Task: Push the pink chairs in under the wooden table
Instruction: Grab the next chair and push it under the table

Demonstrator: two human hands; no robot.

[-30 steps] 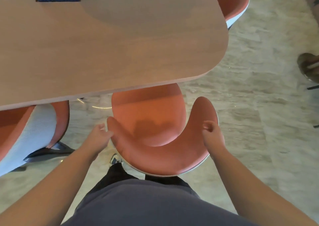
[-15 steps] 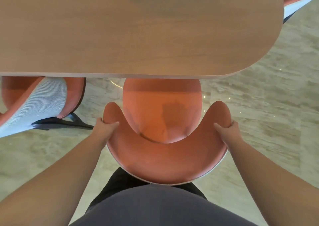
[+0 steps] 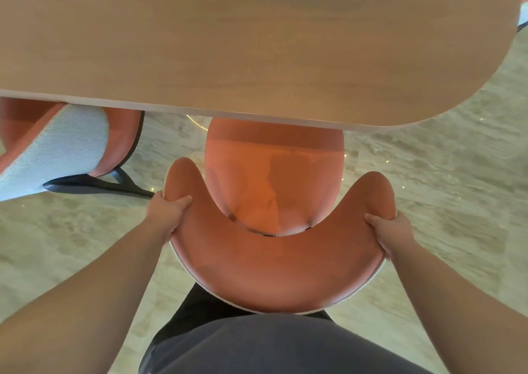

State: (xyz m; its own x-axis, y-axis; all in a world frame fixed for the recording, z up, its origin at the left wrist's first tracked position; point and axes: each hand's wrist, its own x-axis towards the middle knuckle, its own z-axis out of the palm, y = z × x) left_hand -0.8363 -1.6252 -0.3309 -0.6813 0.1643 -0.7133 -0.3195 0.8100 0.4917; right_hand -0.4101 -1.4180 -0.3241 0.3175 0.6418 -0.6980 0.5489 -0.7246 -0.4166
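Pale marbled floor (image 3: 428, 191) with light glints

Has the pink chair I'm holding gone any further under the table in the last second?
Cannot tell. The pink chair has turned square to the wooden table edge, but its seat front is tucked under about as before.

Wide light-brown wooden table (image 3: 228, 45) fills frame from 9 through 12 to 2 o'clock. Pink upholstered chair with curved crescent backrest (image 3: 274, 265) at centre; front of seat tucked under table edge. Left hand (image 3: 167, 216) grips backrest's left horn, thumb on top. Right hand (image 3: 390, 232) grips right horn. Second pink chair with grey woven back (image 3: 54, 151) at 9 o'clock, partly under table. Beige marbled floor (image 3: 443, 188) around.
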